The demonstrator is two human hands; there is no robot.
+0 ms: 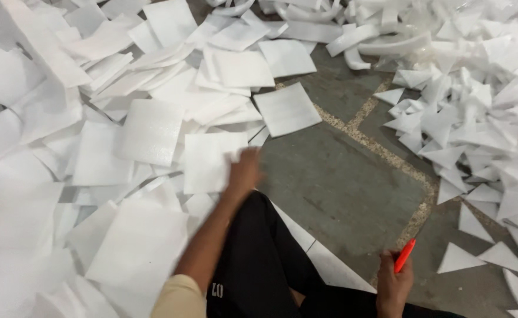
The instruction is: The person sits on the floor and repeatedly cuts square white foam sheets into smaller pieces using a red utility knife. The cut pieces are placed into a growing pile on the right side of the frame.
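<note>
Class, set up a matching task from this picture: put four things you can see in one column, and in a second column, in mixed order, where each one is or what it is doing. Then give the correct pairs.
Column one:
1. left hand
2. right hand
3. square foam sheets
4. triangular foam offcuts

Column two:
A. heaped on the right of the floor
B. holding a red-orange cutter
C. spread over the left of the floor
D. reaching onto a white sheet

Pairs: 1-D, 2-B, 3-C, 4-A
</note>
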